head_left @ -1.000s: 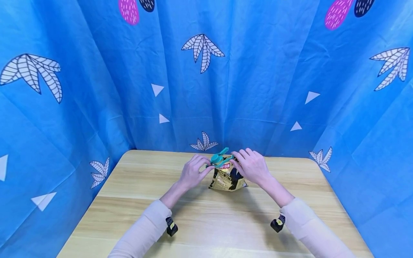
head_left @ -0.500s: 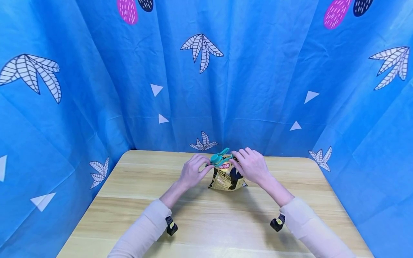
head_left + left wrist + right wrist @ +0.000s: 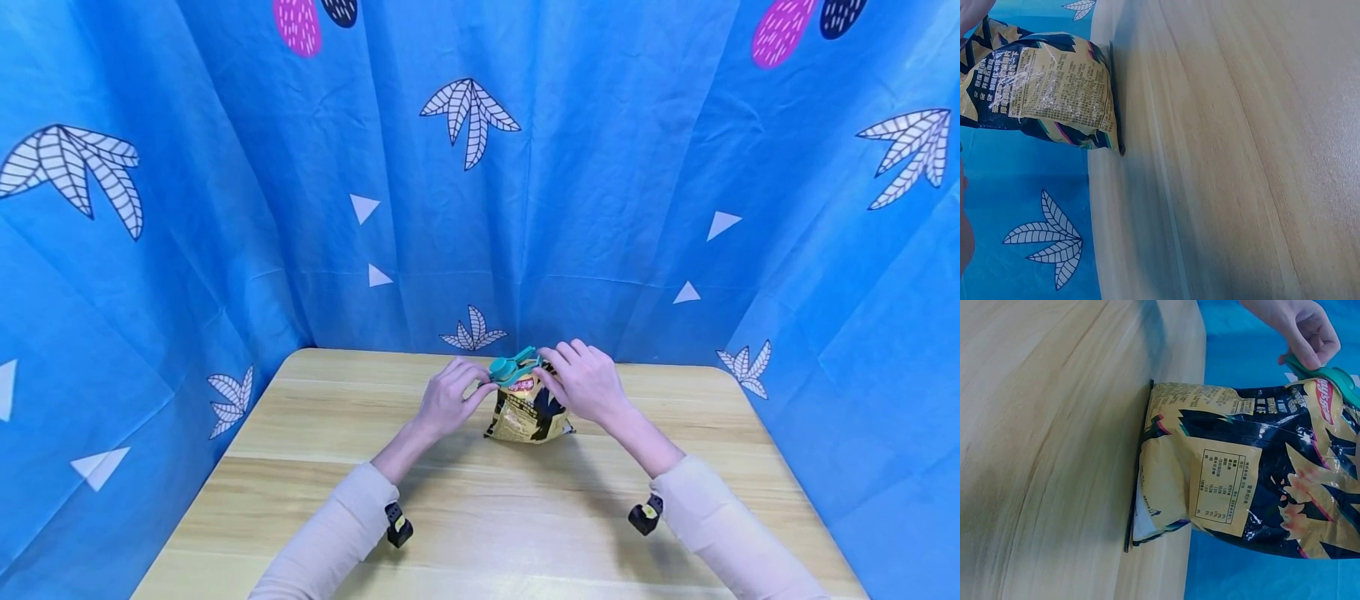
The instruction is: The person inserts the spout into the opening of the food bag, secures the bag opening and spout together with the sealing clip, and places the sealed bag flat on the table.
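A gold-and-black potato chip bag (image 3: 528,417) stands upright near the table's far edge. Across its top lies a teal bag clip (image 3: 504,368) with a round cap, its two arms slightly apart and pointing right. My left hand (image 3: 448,398) pinches the clip's left end between thumb and fingers. At the bag's upper right corner, my right hand (image 3: 585,383) pinches the bag's top beside the clip's arm ends; its fingertips are partly hidden. In the right wrist view, the left hand (image 3: 1310,331) grips the clip (image 3: 1335,378) above the bag (image 3: 1254,469).
The light wooden table (image 3: 480,517) stretches toward me. A blue patterned curtain (image 3: 600,208) hangs behind it and along both sides, close to the far edge. Small black cameras sit at the left wrist (image 3: 399,525) and right wrist (image 3: 645,515).
The clip's far arm has swung down toward the near one, so the gap between them is narrower. My right fingers have shifted slightly; the left hand and bag stay about in place.
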Demonstrator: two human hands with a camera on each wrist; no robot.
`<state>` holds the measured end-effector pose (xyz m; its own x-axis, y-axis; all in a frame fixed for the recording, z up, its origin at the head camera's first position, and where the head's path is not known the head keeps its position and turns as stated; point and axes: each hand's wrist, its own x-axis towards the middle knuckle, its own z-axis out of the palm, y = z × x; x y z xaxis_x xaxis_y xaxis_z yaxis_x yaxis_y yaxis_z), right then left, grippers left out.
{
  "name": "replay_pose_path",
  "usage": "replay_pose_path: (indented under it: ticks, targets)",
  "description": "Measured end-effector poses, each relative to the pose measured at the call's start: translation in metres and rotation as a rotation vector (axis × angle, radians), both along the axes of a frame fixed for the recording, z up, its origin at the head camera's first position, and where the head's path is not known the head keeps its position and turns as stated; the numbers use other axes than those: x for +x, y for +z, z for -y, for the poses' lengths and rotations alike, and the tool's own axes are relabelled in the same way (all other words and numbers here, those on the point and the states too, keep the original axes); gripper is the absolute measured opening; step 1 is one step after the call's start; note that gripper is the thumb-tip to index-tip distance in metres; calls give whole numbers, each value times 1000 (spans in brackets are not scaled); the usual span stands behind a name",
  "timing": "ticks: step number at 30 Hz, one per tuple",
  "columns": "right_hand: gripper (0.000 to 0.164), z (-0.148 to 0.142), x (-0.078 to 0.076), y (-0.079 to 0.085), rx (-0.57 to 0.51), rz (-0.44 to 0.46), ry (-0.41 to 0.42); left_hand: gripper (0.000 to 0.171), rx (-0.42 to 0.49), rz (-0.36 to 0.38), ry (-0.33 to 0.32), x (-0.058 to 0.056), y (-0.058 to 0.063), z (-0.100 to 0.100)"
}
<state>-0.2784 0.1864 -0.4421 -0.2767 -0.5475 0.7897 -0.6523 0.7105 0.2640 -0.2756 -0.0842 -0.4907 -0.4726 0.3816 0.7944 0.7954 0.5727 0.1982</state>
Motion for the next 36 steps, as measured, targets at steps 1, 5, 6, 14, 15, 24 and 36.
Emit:
replay_pose_path:
  ticks: [1, 5, 6, 14, 15, 24, 36]
  targets:
    - [41, 0, 0, 1, -2, 7, -2, 18, 3, -4, -2, 0, 0, 0]
    - [40, -1, 1, 3, 2, 46, -17, 20, 16, -21, -9, 0, 0, -1]
    - [40, -1, 1, 3, 3, 55, -20, 20, 18, -24, -10, 0, 0, -1]
    - [51, 1, 1, 5, -5, 115, -34, 23, 21, -31, -10, 1, 1, -1]
    - [53, 1, 0, 6, -6, 115, -32, 22, 20, -32, -10, 1, 1, -1]
    - [60, 3, -4, 7, -6, 141, -30, 20, 4, -32, -8, 0, 1, 0]
    - [63, 2, -6, 5, 7, 206, -45, 21, 18, -26, -14, 2, 2, -1]
